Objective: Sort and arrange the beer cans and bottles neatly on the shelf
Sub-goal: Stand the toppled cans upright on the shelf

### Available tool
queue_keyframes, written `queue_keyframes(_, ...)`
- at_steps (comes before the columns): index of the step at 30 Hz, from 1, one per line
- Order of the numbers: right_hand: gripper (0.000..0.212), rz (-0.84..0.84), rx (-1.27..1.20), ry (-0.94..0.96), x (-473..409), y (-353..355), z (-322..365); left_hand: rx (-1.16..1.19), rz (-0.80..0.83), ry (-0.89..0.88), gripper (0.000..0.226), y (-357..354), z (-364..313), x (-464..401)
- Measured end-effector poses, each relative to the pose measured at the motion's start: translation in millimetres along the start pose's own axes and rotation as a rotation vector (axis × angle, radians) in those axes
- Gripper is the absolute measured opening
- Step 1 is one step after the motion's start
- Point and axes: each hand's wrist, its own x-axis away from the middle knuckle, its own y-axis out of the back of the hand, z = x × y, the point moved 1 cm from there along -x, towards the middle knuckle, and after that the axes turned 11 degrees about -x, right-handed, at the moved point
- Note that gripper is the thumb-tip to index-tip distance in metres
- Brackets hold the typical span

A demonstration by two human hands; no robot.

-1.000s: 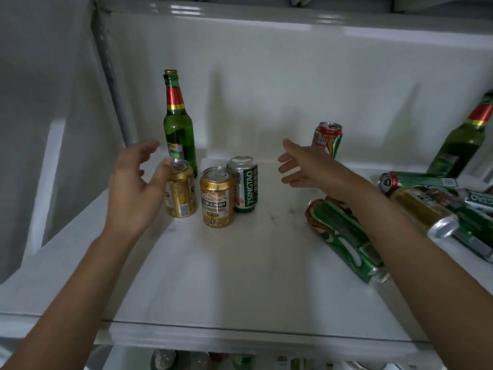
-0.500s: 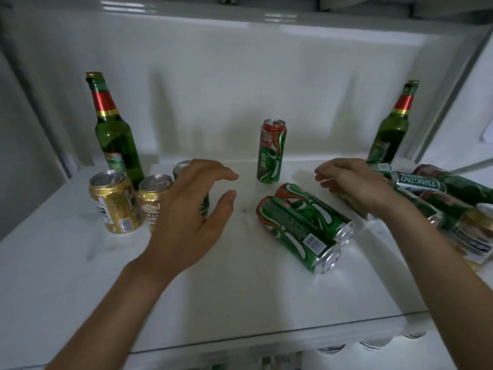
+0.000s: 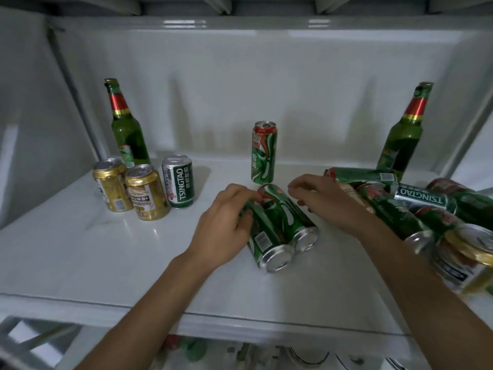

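Left hand (image 3: 226, 222) curled around nearer lying green aluminium can (image 3: 262, 243), right hand (image 3: 324, 200) half-curled over neighbouring lying green can (image 3: 294, 218), grip not discernible, white shelf (image 3: 106, 263) beneath

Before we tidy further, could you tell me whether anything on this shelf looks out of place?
Yes. Two tall green cans lie on their sides mid-shelf under both hands, and a jumbled pile of toppled cans sits at the right. The gold cans and both bottles stand upright.

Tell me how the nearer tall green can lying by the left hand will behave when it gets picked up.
The nearer green can lies on its side on the smooth white shelf, so it probably rolls if nudged. Its pull-tab end is hidden, so its weight is unclear. The left hand should wrap its round body.
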Motion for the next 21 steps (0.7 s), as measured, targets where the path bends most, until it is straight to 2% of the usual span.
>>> queue_keyframes(2, 0.038, 0.023, -0.009, -0.003, 3, -1, -2, -0.021, 0.075, -0.084, 0.06, 1, -7, 6)
queue_keyframes(4, 0.036, 0.043, 0.0, 0.01, 3, -1, -3, -0.086, 0.129, -0.185, 0.072, 5, -11, 8)
queue_keyframes(11, 0.027, 0.143, 0.117, -0.023, -4, -6, -2, -0.359, 0.311, -0.353, 0.085, 6, -7, 10)
queue_keyframes(16, 0.032, 0.156, 0.111, -0.039, -4, -7, -6, -0.416, 0.232, -0.411, 0.08, 2, -6, 12)
queue_keyframes(21, 0.053, 0.241, 0.146, -0.125, 4, -8, -7, -0.443, 0.203, -0.454, 0.078, 8, -5, 11)
